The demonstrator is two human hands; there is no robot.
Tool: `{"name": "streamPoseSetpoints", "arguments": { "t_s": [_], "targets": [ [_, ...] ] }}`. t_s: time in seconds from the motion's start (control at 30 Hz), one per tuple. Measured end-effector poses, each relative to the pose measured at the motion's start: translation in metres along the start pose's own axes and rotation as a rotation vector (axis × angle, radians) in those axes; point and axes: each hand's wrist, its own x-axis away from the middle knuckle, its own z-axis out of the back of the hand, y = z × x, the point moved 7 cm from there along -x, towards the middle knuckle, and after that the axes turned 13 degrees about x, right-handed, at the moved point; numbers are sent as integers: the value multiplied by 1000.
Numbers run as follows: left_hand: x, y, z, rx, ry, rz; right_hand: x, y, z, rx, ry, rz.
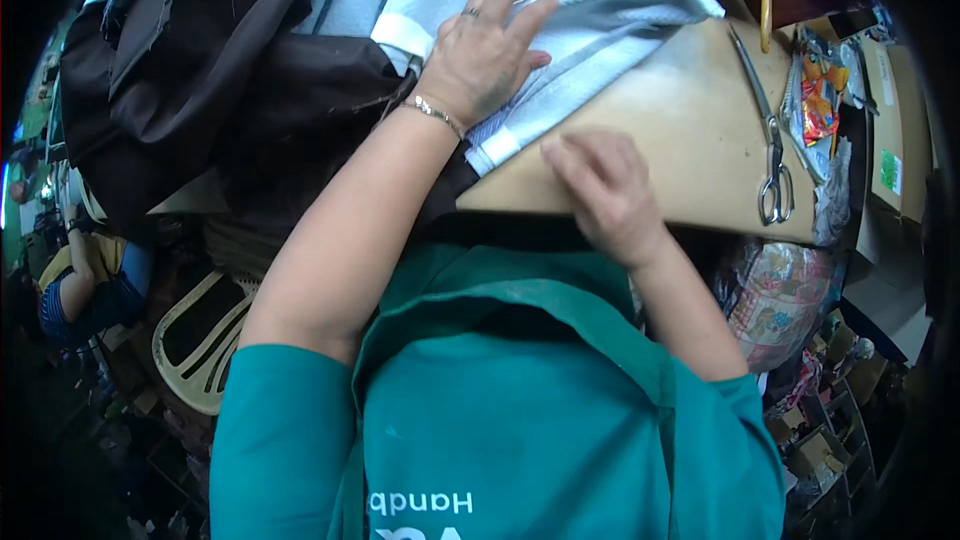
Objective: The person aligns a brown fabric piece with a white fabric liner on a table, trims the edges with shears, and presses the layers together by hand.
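My left hand (pixel 485 55) lies on a light blue textured fabric (pixel 610 15) spread across the table, its fingers apart. White strips show along the fabric's edge, one of them a white band (pixel 495 147) at the near corner. Close to that corner, my right hand (pixel 605 185) is over the table's front edge, slightly blurred. Its fingers are curled in with the thumb against them; whether anything small is between them is hidden. Dark brown fabric (pixel 200 70) is heaped to the left of the blue piece and partly under it.
Metal scissors (pixel 770 140) lie on the tan tabletop (pixel 690 140) at the right, beside an orange packet (pixel 820 100). A cardboard box (pixel 895 130) stands beyond. A patterned cushion-like bundle (pixel 785 295) is below the table's right end. At left are a plastic chair (pixel 205 340) and another person (pixel 90 280).
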Motion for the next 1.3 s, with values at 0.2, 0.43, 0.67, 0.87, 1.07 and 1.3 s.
{"name": "streamPoseSetpoints", "arguments": {
  "t_s": [0.2,0.43,0.67,0.87,1.07,1.3],
  "targets": [
    [16,27,-8,215,-185,-54,3,5,-15,70,-148,129],
    [12,29,9,-23,33,-182,13,-15,-9,52,-95,94],
    [50,46,19,90,-254,86,31,-25,-13,215,-197,21],
    [73,37,16,-160,-390,227,40,-24,-10,144,-210,14],
    [77,32,16,-77,-309,252,5,-29,-5,94,-212,56],
    [79,29,14,-15,-229,250,-10,-48,-24,148,-223,90]
  ]
}}
